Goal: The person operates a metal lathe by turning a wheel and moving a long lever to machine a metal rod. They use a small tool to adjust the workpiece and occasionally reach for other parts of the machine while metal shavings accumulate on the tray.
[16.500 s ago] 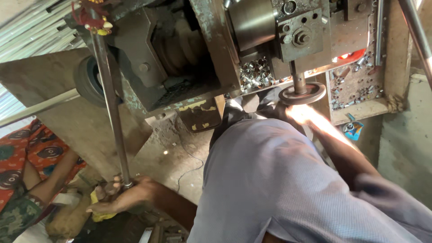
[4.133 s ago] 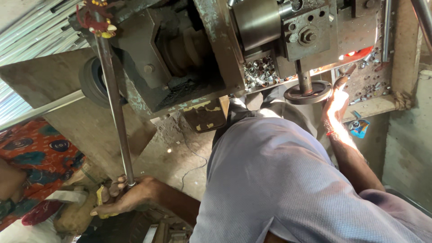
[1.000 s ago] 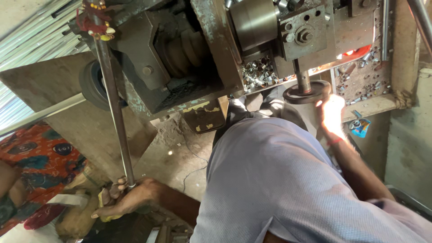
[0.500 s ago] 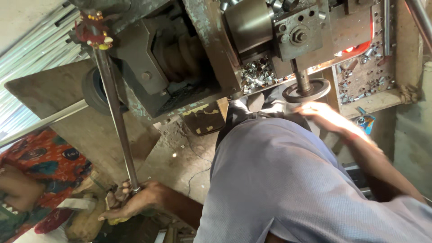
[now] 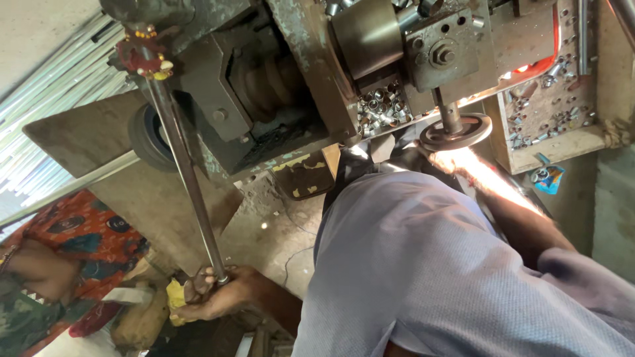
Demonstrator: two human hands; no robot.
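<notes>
My left hand has a clenched grip on the long steel lever. My right hand sits by the handwheel; can't tell its grip

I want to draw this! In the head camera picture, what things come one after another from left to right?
Orange patterned cloth → left hand gripping the long metal rod → pile of small metal rings → round handwheel → blue packet.
</notes>
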